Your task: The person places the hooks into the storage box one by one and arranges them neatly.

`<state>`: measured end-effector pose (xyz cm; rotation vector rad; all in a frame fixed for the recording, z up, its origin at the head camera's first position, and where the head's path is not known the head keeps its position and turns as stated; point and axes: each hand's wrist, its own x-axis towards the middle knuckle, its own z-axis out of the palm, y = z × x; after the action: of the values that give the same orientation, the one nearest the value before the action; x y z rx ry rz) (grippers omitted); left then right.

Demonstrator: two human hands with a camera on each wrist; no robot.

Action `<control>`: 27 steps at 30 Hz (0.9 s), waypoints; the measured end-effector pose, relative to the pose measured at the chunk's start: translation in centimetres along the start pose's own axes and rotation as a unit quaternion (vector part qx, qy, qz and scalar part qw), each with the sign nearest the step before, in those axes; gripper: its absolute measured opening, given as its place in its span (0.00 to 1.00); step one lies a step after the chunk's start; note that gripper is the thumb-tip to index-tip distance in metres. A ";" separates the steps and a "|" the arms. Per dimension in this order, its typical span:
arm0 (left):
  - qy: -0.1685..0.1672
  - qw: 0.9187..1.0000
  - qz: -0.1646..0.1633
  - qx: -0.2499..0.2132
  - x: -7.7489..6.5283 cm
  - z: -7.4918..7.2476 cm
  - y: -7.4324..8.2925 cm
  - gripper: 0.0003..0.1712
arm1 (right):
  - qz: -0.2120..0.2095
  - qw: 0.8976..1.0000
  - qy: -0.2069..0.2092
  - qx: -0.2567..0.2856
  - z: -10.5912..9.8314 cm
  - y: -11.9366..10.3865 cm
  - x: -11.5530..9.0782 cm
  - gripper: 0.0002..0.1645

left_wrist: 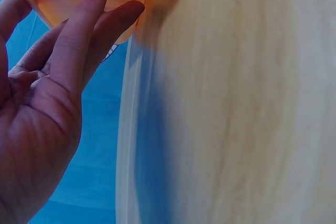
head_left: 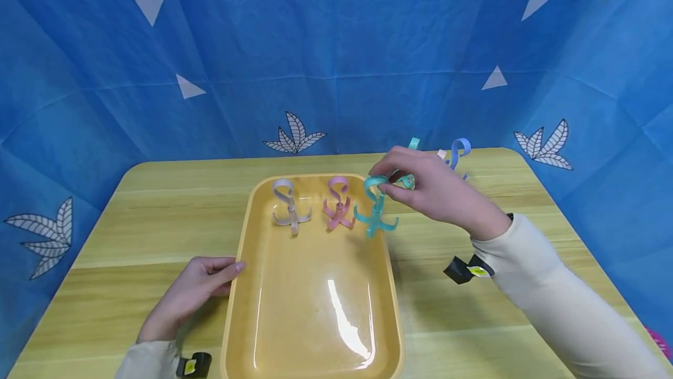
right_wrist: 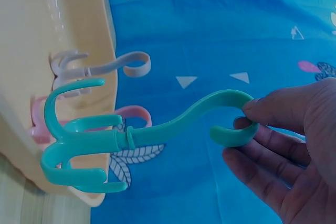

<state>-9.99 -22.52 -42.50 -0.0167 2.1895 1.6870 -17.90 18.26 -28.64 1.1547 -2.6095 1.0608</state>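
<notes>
The teal hook (right_wrist: 149, 135) in your right hand (head_left: 431, 183) is one even, bright green-blue with a smooth, softly shiny surface. You can see a flat band curling round at the top into an open loop, then bending down through an S-shaped neck to a small collar. Below the collar sits a thicker stem, and from its foot four rounded prongs spread and bend back up like an anchor. You are pinching it by the loop between thumb and fingers, and it sits at the far right corner of the tray (head_left: 315, 274), its prongs overlapping the rim as seen from your head; whether they touch, you cannot tell.

Just to its left, inside the far end of the tray, stand a pink hook (head_left: 339, 211) and, further left, a grey hook (head_left: 292, 213), both upright, shaped alike and with lilac-tinted loops.

The tray is glossy yellow-orange with rounded corners. Your left hand (head_left: 191, 291) pinches its left rim, thumb on top and fingers against the outside.

Beyond your right hand, a blue hook (head_left: 454, 157) and another teal piece (head_left: 414, 143) show partly hidden. The wood-grained desk (head_left: 173, 209) lies beneath, with a blue patterned cloth (head_left: 336, 46) behind.
</notes>
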 end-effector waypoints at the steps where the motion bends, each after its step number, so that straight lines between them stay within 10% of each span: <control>1: 0.002 1.000 -0.003 0.001 0.0 0.0 0.0 0.29 | -0.005 1.000 -0.002 0.001 0.1 -0.1 0.1 0.13; 27: -0.003 1.000 -0.003 0.014 -0.2 -0.3 0.2 0.30 | 0.003 0.998 -0.066 -0.008 2.9 -2.7 4.1 0.11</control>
<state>-9.92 -22.79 -42.19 -0.0099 2.2062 1.6509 -18.42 12.62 -27.88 1.2551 -2.7165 0.9941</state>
